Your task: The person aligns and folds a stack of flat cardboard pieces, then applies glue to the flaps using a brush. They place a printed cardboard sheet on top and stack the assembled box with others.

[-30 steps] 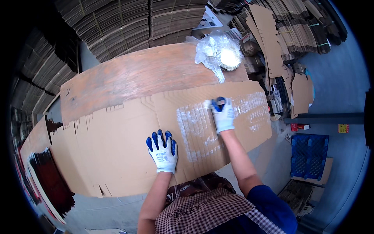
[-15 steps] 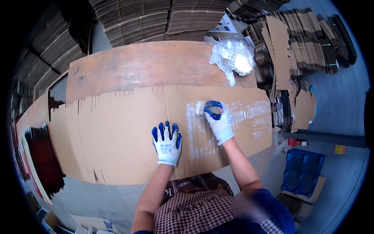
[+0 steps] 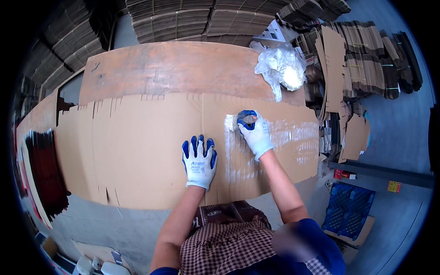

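A large flat sheet of brown cardboard [image 3: 146,137] lies across the table in front of me. My left hand [image 3: 200,162], in a white glove with blue fingertips, presses flat on its middle, fingers spread. My right hand [image 3: 255,131], gloved alike, is closed round a wide brush [image 3: 230,123]. The pale bristles touch the cardboard to the left of the fingers; the handle is mostly hidden in the grip. Whitish, wet-looking streaks [image 3: 293,137] cover the sheet's right part, around and beyond my right hand.
Behind the sheet shows the bare wooden tabletop [image 3: 174,66], with a crumpled clear plastic bag [image 3: 284,68] at its far right. Bundled cardboard stacks [image 3: 169,23] stand at the back and right. A dark red stack [image 3: 46,169] is at the left, a blue pallet [image 3: 349,211] at lower right.
The view has shifted slightly. My right hand and the brush have moved a little toward the sheet's far edge. My left hand still lies flat on the cardboard.
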`<state>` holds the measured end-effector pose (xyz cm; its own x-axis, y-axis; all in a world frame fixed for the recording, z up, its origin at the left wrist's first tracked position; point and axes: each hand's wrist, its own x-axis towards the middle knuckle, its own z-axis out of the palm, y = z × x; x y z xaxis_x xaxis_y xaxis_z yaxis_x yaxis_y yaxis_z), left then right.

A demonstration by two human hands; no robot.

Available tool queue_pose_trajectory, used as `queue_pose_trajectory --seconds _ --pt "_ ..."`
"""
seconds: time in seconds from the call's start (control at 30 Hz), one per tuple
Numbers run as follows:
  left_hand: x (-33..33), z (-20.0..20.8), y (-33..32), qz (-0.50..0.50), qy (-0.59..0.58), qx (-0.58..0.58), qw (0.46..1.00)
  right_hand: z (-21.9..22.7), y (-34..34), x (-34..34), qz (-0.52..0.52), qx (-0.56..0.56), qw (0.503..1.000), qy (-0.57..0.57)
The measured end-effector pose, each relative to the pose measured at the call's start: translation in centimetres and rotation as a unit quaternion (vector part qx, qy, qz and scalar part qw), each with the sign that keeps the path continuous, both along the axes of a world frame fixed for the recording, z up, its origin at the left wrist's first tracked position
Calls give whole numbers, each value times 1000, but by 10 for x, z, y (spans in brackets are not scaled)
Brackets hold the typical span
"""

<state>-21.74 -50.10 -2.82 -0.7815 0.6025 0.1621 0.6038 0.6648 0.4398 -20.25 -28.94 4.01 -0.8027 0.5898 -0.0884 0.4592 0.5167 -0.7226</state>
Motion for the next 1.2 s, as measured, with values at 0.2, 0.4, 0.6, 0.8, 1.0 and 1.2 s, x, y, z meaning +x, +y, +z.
queue_pose_trajectory --seconds 0.2,0.4,0.6,0.8,1.0,1.2 --pt "0 1 0 0 -1 -1 1000 -2 -19 30 7 -12 1000 -8" --pt "2 -4 -1 3 5 -2 1000 8 -34 56 3 -67 996 -64" --pt "3 -5 -1 -2 3 -14 1000 22 -54 81 -12 -56 994 -93" --pt "4 -6 -2 -3 6 -17 1000 15 -69 116 9 -64 996 -69" --pt "5 -4 0 -5 13 -21 1000 17 -83 132 34 -56 997 -51" --pt "5 -3 0 -9 13 -28 999 16 -95 153 42 -57 997 -43"
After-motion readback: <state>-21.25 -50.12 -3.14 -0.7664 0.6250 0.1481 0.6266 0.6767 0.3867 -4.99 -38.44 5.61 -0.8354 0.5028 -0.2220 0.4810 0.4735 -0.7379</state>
